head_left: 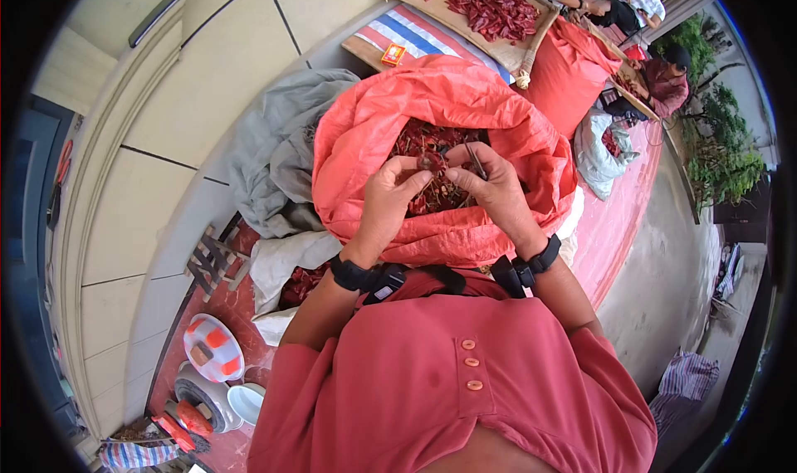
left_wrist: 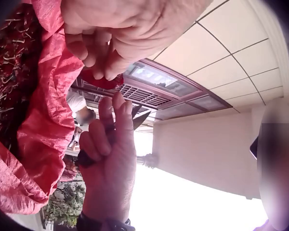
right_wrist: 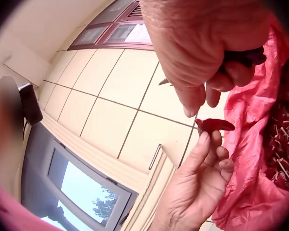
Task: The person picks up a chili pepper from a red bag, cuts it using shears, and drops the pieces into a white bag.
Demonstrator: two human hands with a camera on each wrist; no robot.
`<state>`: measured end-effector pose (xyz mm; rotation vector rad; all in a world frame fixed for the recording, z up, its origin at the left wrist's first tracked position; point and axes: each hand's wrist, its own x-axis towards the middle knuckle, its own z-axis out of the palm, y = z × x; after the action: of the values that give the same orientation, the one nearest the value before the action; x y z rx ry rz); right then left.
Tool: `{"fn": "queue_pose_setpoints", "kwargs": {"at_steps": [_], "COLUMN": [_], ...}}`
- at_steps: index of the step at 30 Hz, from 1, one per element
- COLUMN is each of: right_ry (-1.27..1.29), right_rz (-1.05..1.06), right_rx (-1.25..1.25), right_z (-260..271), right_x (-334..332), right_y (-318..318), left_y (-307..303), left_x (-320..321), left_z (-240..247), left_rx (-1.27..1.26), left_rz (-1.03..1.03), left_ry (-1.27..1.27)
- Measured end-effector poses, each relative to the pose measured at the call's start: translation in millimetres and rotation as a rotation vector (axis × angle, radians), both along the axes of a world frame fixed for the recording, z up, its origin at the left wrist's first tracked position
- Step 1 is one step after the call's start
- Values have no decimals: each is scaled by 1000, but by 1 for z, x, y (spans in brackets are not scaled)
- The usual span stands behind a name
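A red sack [head_left: 374, 124] stands open in front of the person, holding dried red chilies with stems [left_wrist: 9, 62]. Over its mouth the left hand [head_left: 388, 199] pinches one dark red chili [right_wrist: 216, 125] between thumb and fingers. Close beside it, the right hand [head_left: 496, 197] has its fingers curled round dark-handled scissors [right_wrist: 243, 57], whose pointed blades [left_wrist: 140, 118] stick out past the fingers in the left wrist view. In the right wrist view the right hand's fingertips hang just above the chili, apart from it.
A woven tray of chilies [head_left: 531, 46] lies beyond the sack, near a second full red sack [head_left: 564, 75]. Grey cloth sacking [head_left: 282, 149] lies at the left, with basins [head_left: 214, 348] on the floor below. Several people sit at the upper right.
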<state>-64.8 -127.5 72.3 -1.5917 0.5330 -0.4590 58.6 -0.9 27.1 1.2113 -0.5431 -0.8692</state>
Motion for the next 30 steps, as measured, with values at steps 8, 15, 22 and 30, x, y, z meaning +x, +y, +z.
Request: {"fn": "queue_pose_setpoints", "kwargs": {"at_steps": [8,15,22,30], "right_ry": [7,164,200,168], "right_rz": [221,334,205,223], "right_rx": [522,1135,-67,-796], "right_z": [11,7,32,72], "right_x": [16,4,-22,-30], "right_y": [9,0,-16,-6], "left_y": [27,14,15,3], "left_x": [-1,-21,-31,-32], "left_z": [21,32,52,54], "left_rx": [-117,-246,-21,-197], "left_rz": [6,75,66,133], "left_ry": [158,-11,-64,-92]}}
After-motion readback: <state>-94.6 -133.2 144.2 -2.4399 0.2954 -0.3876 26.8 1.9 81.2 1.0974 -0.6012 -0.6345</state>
